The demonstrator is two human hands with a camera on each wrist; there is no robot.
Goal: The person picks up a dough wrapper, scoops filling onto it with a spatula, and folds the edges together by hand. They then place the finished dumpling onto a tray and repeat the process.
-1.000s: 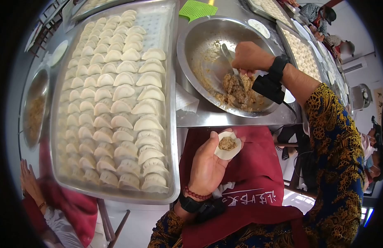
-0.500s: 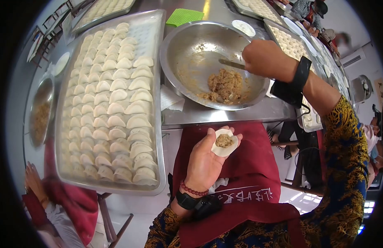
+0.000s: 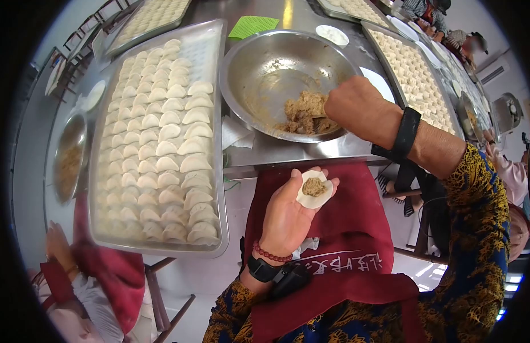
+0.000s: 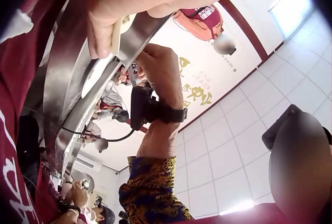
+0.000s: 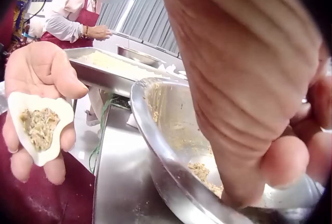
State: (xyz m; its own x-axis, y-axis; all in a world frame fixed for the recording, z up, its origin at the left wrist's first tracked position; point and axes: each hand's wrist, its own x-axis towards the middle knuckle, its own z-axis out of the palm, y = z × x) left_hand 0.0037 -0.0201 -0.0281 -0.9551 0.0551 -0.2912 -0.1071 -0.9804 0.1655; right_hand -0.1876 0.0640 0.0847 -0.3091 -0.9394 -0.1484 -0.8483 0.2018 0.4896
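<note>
On the palm of my left hand (image 3: 285,214), fingers extended and thumb apart, lies a round dough wrapper (image 3: 319,202). A dab of minced filling (image 5: 40,128) sits in its middle, and the dough edge is unfolded. My right hand (image 3: 362,108) curls round the handle of a flat metal spatula (image 3: 320,118), its blade in the lump of filling (image 3: 302,108) by the near side of a large steel bowl (image 3: 248,63). The handle is hidden inside that fist. In the right wrist view, the hand covers much of the bowl.
Left of the bowl stands a large tray (image 3: 223,74) with rows of folded dumplings (image 3: 153,120). More dumpling trays (image 3: 413,68) lie to the right. A green mat (image 3: 253,26) and a white dish (image 3: 332,35) are behind the bowl. Other people sit around the table.
My right hand has gone from inside the bowl up to its right side, then down toward the near rim, bringing the spatula blade into the filling. My left hand keeps the wrapper nearly in place.
</note>
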